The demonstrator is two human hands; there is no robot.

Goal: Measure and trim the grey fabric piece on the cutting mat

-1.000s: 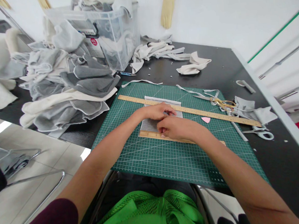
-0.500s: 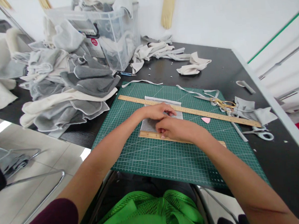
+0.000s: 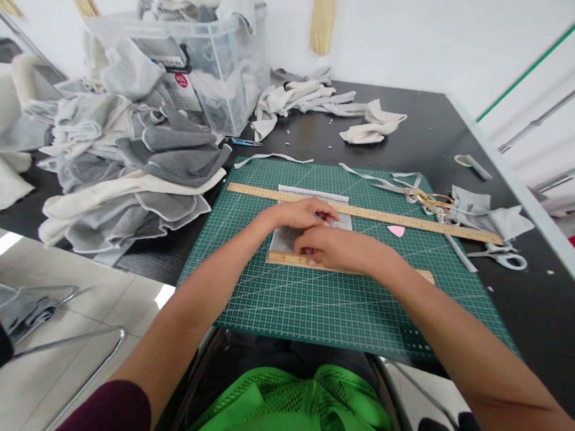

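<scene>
A piece of grey cloth (image 3: 284, 240) lies on the green cutting mat (image 3: 285, 308), its pale folded edge showing beyond the long wooden ruler (image 3: 397, 217) that crosses it. A shorter wooden ruler (image 3: 281, 258) runs along the cloth's near edge. My left hand (image 3: 307, 212) rests over the cloth beside the long ruler, its fingers curled inward. Just nearer to me, my right hand (image 3: 337, 246) is closed, with a fingertip touching the short ruler. The hands meet and cover part of the cloth; what is pinched between the fingers is hidden.
Gold-handled scissors (image 3: 428, 199) and white-handled scissors (image 3: 510, 261) lie right among fabric scraps. A pink tailor's chalk (image 3: 396, 231) sits near the long ruler. Cloth piles (image 3: 163, 152) and a clear plastic bin (image 3: 231, 67) stand at back left. Thin strips (image 3: 273, 157) lie on the mat.
My right hand has shifted very slightly left over the cloth, its fingers a little less tightly curled. My left hand, the cloth and both rulers stay put.
</scene>
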